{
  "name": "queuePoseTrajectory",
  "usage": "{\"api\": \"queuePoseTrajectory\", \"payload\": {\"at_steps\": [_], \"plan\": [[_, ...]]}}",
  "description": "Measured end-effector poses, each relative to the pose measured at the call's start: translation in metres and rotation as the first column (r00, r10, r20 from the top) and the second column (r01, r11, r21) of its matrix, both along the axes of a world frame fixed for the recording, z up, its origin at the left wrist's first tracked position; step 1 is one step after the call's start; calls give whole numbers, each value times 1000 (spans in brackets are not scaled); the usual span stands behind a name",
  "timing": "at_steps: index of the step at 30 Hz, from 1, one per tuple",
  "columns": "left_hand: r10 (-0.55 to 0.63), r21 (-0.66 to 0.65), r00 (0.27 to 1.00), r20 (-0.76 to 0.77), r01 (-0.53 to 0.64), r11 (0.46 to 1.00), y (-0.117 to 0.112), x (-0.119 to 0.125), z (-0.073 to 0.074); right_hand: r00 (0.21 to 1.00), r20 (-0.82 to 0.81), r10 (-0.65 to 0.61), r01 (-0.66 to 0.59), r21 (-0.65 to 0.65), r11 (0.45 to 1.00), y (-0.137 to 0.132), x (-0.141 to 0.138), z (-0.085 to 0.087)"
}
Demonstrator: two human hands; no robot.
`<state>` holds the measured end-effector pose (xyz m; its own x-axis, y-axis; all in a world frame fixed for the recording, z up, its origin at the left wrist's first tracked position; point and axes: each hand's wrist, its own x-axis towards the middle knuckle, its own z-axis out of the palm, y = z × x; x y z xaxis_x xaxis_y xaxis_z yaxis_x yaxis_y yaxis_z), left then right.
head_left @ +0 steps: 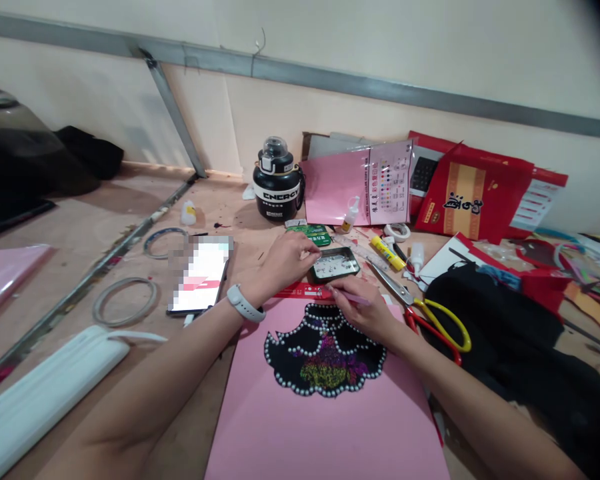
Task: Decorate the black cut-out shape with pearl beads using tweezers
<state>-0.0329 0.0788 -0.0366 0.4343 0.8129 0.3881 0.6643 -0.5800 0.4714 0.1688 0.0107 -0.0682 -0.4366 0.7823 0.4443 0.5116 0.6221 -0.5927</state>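
A black scallop-edged cloth piece [313, 337], trimmed with white pearl beads and worked in purple and yellow-green, lies on a pink sheet [280, 427]. My right hand [365, 307] grips a slim pink pen-like tool [356, 298] above the piece's top edge, its tip near a red-and-white strip [310, 291]. My left hand [287, 263] is closed in a pinch by the left rim of a small dark tin [335, 264] holding tiny shiny bits. Whatever is between its fingertips is hidden.
Behind the tin are a black bottle [277, 187], a small glue bottle [351, 213] and a yellow glue stick [387, 252]. Scissors [405, 293] and black cloth [490, 340] lie right. A phone [203, 273], tape rings [125, 301] and a white bar-shaped object [45, 400] lie left.
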Motion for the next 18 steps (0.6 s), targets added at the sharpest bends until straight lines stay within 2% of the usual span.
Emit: {"api": "queuePoseTrajectory", "payload": {"at_steps": [4, 6, 13, 16, 18], "plan": [[-5, 1, 1000, -2, 5, 1000, -1, 0, 0, 985, 123, 124, -132, 53, 990, -1, 2, 3], [-8, 4, 1000, -12, 8, 1000, -1, 1, 0, 981, 130, 145, -154, 62, 986, 0, 2, 3], [-15, 12, 996, -91, 17, 1000, -6, 4, -1, 995, 63, 83, -84, 15, 996, 2, 5, 4], [33, 59, 987, -156, -25, 998, -11, 3, 9, 999, 6, 32, -32, -32, 999, 2, 5, 8], [29, 6, 977, -210, -28, 1000, -15, 0, 18, 998, -63, -31, 22, -150, 988, 4, 6, 12]]}}
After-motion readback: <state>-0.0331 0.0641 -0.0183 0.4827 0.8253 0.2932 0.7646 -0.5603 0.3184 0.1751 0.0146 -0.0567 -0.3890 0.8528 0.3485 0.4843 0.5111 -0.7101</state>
